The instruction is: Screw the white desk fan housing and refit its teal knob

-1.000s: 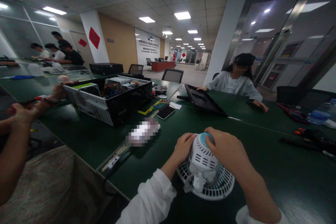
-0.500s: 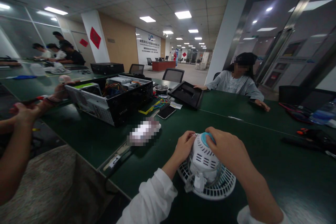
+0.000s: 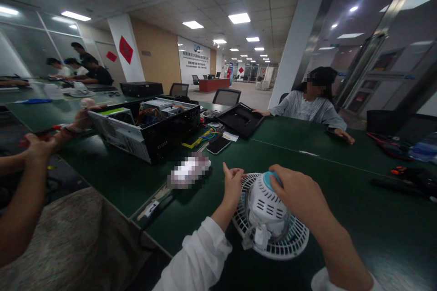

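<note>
A small white electric fan (image 3: 268, 211) lies with its round grille (image 3: 287, 249) down on the green table, its motor housing pointing up. My right hand (image 3: 297, 191) curls its fingers over the light-blue cap (image 3: 269, 181) on top of the housing. At the grille's left edge is my left hand (image 3: 233, 188), one finger raised and the others reaching toward the rim; whether they touch it is unclear. A white bracket or clip (image 3: 261, 236) hangs at the housing's near side. My right hand partly hides the cap.
An opened computer case (image 3: 146, 127) stands to the left, with a co-worker's hands (image 3: 44, 141) near it. A phone (image 3: 218, 144), a blurred-out lit object (image 3: 189, 170) and a black panel (image 3: 241, 120) lie ahead. Another person (image 3: 310, 104) sits across the table.
My left hand has come off the fan's housing and moved left to the grille's edge, its fingers spreading. My right hand stays on the blue cap.
</note>
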`<state>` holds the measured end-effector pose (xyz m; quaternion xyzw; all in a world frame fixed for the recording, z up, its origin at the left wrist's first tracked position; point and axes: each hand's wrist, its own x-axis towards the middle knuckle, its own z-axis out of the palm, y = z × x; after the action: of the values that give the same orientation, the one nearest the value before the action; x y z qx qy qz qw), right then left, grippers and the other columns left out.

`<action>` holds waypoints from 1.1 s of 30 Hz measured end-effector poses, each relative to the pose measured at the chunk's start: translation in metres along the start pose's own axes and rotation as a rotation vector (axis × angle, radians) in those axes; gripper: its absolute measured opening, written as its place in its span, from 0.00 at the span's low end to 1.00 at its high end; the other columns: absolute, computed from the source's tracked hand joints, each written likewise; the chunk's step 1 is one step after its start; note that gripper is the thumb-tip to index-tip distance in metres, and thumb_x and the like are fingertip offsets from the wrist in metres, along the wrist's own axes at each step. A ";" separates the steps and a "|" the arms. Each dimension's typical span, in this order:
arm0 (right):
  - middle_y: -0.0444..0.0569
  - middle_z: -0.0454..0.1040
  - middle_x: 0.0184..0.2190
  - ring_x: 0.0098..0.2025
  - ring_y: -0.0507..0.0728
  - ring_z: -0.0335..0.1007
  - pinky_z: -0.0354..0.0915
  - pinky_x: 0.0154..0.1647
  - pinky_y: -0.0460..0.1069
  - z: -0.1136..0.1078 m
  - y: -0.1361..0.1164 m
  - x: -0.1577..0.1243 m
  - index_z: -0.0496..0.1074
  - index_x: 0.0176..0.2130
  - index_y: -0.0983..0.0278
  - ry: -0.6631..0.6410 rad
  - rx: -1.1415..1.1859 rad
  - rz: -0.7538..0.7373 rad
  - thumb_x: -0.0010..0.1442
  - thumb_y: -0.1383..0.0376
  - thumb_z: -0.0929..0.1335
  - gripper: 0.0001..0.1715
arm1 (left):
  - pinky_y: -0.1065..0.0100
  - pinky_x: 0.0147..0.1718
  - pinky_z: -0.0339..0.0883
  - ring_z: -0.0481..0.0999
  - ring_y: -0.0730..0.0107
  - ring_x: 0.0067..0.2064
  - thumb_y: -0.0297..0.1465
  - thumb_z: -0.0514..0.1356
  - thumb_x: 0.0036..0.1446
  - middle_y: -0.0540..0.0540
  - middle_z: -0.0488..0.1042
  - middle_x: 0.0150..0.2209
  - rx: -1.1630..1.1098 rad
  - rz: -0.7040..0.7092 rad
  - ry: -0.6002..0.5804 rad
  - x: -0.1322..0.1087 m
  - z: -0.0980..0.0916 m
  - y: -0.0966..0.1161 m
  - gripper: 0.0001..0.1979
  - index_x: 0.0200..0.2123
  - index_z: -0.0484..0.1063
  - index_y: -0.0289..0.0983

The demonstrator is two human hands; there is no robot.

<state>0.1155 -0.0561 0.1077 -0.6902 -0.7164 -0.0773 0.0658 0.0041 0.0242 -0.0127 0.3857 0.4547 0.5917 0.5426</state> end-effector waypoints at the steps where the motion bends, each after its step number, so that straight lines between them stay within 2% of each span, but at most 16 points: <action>1: 0.51 0.77 0.37 0.36 0.59 0.74 0.60 0.29 0.50 0.000 0.000 0.000 0.70 0.43 0.62 -0.003 0.002 0.001 0.62 0.65 0.57 0.15 | 0.72 0.39 0.67 0.74 0.71 0.37 0.28 0.53 0.54 0.45 0.71 0.39 -0.007 -0.010 0.016 0.001 0.000 0.000 0.41 0.64 0.29 0.33; 7: 0.51 0.77 0.38 0.37 0.60 0.73 0.60 0.30 0.50 0.000 0.000 0.000 0.69 0.43 0.62 -0.030 0.019 0.005 0.63 0.65 0.57 0.15 | 0.72 0.40 0.68 0.74 0.72 0.37 0.26 0.52 0.53 0.44 0.69 0.43 0.031 -0.043 0.054 0.005 -0.001 -0.004 0.39 0.63 0.34 0.34; 12: 0.50 0.77 0.38 0.37 0.60 0.73 0.60 0.30 0.50 0.000 0.001 0.001 0.69 0.43 0.62 -0.031 0.011 0.013 0.63 0.64 0.57 0.15 | 0.69 0.45 0.65 0.73 0.69 0.43 0.25 0.55 0.51 0.44 0.70 0.42 0.155 -0.051 0.025 0.008 -0.001 -0.007 0.30 0.58 0.51 0.34; 14: 0.50 0.77 0.38 0.37 0.60 0.73 0.60 0.30 0.50 0.000 0.000 0.001 0.69 0.43 0.62 -0.030 0.012 0.012 0.63 0.64 0.57 0.15 | 0.68 0.47 0.64 0.72 0.67 0.45 0.24 0.56 0.50 0.43 0.70 0.43 0.216 -0.049 0.011 0.009 -0.001 -0.009 0.28 0.56 0.55 0.34; 19: 0.51 0.77 0.39 0.38 0.61 0.73 0.60 0.31 0.50 -0.001 -0.001 0.001 0.69 0.44 0.62 -0.045 0.010 0.019 0.63 0.64 0.57 0.16 | 0.63 0.52 0.59 0.68 0.62 0.51 0.23 0.58 0.48 0.41 0.68 0.48 0.370 -0.037 -0.004 0.009 0.000 -0.012 0.26 0.53 0.58 0.35; 24: 0.51 0.77 0.39 0.39 0.61 0.73 0.61 0.32 0.51 -0.001 -0.002 0.001 0.69 0.45 0.62 -0.045 0.005 0.011 0.63 0.64 0.57 0.16 | 0.59 0.53 0.57 0.68 0.59 0.51 0.22 0.59 0.46 0.40 0.68 0.48 0.463 -0.024 -0.025 0.009 -0.002 -0.016 0.27 0.51 0.60 0.36; 27: 0.51 0.77 0.39 0.38 0.60 0.73 0.61 0.32 0.51 0.000 -0.001 0.000 0.69 0.45 0.62 -0.037 0.010 0.007 0.63 0.64 0.57 0.16 | 0.61 0.53 0.58 0.66 0.60 0.52 0.20 0.59 0.44 0.41 0.66 0.49 0.466 -0.014 -0.020 0.007 -0.002 -0.016 0.32 0.54 0.57 0.35; 30: 0.51 0.76 0.39 0.38 0.60 0.73 0.60 0.31 0.50 0.000 0.000 0.000 0.69 0.45 0.62 -0.037 0.013 0.011 0.63 0.64 0.57 0.16 | 0.66 0.50 0.62 0.68 0.64 0.50 0.20 0.58 0.46 0.40 0.64 0.50 0.427 -0.024 0.017 0.007 -0.001 -0.013 0.41 0.61 0.42 0.34; 33: 0.51 0.77 0.39 0.38 0.60 0.73 0.60 0.31 0.50 -0.001 0.000 0.000 0.69 0.44 0.62 -0.040 0.006 0.017 0.63 0.65 0.57 0.16 | 0.71 0.45 0.66 0.70 0.69 0.47 0.22 0.55 0.51 0.39 0.61 0.52 0.378 -0.042 0.076 0.007 -0.001 -0.009 0.43 0.62 0.27 0.34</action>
<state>0.1152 -0.0561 0.1086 -0.6975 -0.7119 -0.0610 0.0542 0.0044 0.0313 -0.0216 0.4487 0.5859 0.4983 0.4551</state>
